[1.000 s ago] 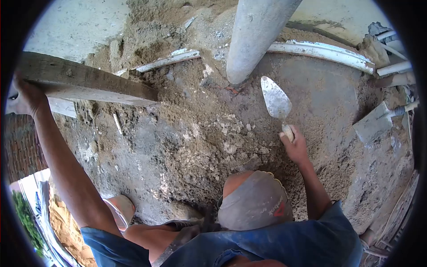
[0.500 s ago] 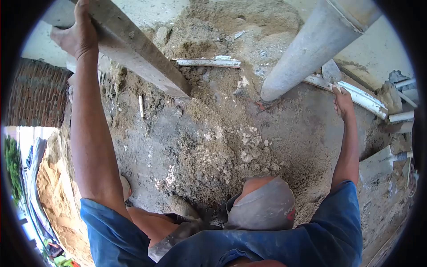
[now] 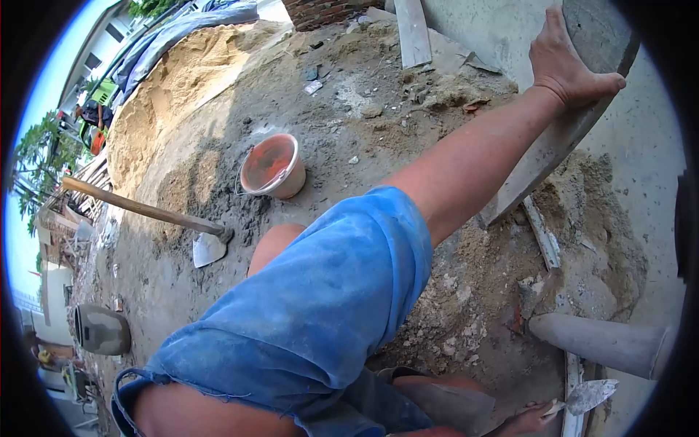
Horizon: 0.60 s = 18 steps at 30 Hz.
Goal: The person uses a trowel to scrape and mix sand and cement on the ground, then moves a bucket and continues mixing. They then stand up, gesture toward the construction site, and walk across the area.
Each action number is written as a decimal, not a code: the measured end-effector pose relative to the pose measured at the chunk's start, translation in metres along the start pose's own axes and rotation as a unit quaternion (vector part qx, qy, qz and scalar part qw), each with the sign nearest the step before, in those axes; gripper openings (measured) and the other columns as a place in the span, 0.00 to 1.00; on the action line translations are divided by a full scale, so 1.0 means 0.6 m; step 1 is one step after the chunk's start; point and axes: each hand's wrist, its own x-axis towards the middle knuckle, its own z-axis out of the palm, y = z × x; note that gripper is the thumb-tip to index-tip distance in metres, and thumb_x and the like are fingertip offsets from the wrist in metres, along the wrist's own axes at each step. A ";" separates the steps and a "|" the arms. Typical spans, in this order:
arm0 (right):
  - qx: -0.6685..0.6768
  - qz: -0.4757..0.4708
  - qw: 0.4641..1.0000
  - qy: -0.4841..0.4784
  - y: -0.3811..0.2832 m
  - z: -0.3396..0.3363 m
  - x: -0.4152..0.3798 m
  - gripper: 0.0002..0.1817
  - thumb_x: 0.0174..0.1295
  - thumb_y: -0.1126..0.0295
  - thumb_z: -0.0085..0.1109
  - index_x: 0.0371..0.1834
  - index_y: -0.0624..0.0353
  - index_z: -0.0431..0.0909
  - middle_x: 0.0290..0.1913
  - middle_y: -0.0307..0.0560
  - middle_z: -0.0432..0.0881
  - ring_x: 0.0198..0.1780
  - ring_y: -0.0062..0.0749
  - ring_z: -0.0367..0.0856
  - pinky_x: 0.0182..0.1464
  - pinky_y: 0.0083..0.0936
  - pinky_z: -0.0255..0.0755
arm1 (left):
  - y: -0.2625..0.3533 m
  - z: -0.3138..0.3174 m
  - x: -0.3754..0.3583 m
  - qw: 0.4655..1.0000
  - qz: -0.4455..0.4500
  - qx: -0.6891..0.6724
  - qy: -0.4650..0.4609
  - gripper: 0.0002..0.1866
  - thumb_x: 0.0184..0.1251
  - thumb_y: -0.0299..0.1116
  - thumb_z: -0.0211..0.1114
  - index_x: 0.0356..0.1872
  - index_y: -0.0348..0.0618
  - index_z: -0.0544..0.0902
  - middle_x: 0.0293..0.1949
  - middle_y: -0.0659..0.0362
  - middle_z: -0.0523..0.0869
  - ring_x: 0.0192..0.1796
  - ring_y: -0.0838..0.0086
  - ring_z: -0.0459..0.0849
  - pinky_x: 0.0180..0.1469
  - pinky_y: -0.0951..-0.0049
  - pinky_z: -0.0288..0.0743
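My left hand [image 3: 568, 64] is at the upper right, gripping a thick grey post [image 3: 535, 164] that leans against the wall side, its thumb and fingers spread wide across it. The post's lower end meets the rubble-strewn ground. At the lower right edge, my right hand [image 3: 530, 420] is closed around the handle of a trowel, partly hidden by the legs. The pointed, mortar-smeared trowel blade [image 3: 591, 396] lies over a white strip [image 3: 573, 386]. Just above the blade is a round grey pipe [image 3: 604, 342].
A whitish bucket [image 3: 291, 175] with reddish insides stands on the dirt. Left of it, a hoe [image 3: 138, 206] has its blade on wet mortar. Farther off are a sand heap [image 3: 156, 109], a dark pot [image 3: 102, 329], a board [image 3: 413, 33] and stacked bricks [image 3: 320, 11].
The view has swung to the left, bringing the bucket, hoe and sand heap into sight. My left hand stays on the post, and my right hand still has the trowel.
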 end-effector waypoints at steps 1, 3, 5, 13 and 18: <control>0.037 0.032 0.999 0.004 -0.009 -0.001 -0.027 0.25 0.66 0.54 0.60 0.56 0.65 0.75 0.24 0.39 0.71 0.24 0.22 0.69 0.26 0.20 0.65 | -0.010 0.014 0.004 1.000 -0.005 -0.018 0.010 0.56 0.32 0.54 0.79 0.62 0.30 0.61 0.49 0.40 0.79 0.52 0.49 0.81 0.58 0.58 0.74; 0.087 0.068 0.994 0.007 -0.025 0.006 -0.075 0.25 0.65 0.54 0.60 0.55 0.65 0.75 0.25 0.39 0.72 0.25 0.23 0.70 0.28 0.21 0.66 | -0.026 0.023 0.010 1.000 -0.017 -0.017 0.007 0.62 0.23 0.52 0.79 0.63 0.29 0.56 0.48 0.43 0.78 0.50 0.50 0.80 0.58 0.60 0.74; 0.085 0.053 0.994 -0.034 -0.036 0.033 -0.101 0.25 0.65 0.55 0.60 0.54 0.65 0.75 0.24 0.39 0.72 0.24 0.22 0.70 0.27 0.21 0.66 | -0.030 0.029 0.011 0.999 -0.049 -0.003 -0.008 0.65 0.21 0.51 0.78 0.65 0.29 0.53 0.51 0.41 0.77 0.51 0.48 0.79 0.60 0.59 0.73; 0.097 0.022 0.974 -0.202 -0.045 0.113 -0.187 0.22 0.64 0.56 0.61 0.50 0.65 0.76 0.23 0.39 0.73 0.22 0.22 0.69 0.25 0.20 0.64 | -0.046 0.044 0.027 0.989 -0.081 -0.123 -0.022 0.69 0.19 0.56 0.80 0.64 0.21 0.53 0.54 0.35 0.75 0.59 0.44 0.76 0.65 0.60 0.69; 0.094 0.018 0.961 -0.261 -0.042 0.131 -0.217 0.21 0.63 0.56 0.62 0.47 0.65 0.77 0.23 0.39 0.73 0.21 0.22 0.69 0.23 0.20 0.63 | -0.086 0.095 0.035 0.996 -0.068 -0.049 0.041 0.69 0.19 0.56 0.81 0.64 0.22 0.54 0.54 0.35 0.75 0.60 0.44 0.75 0.66 0.61 0.69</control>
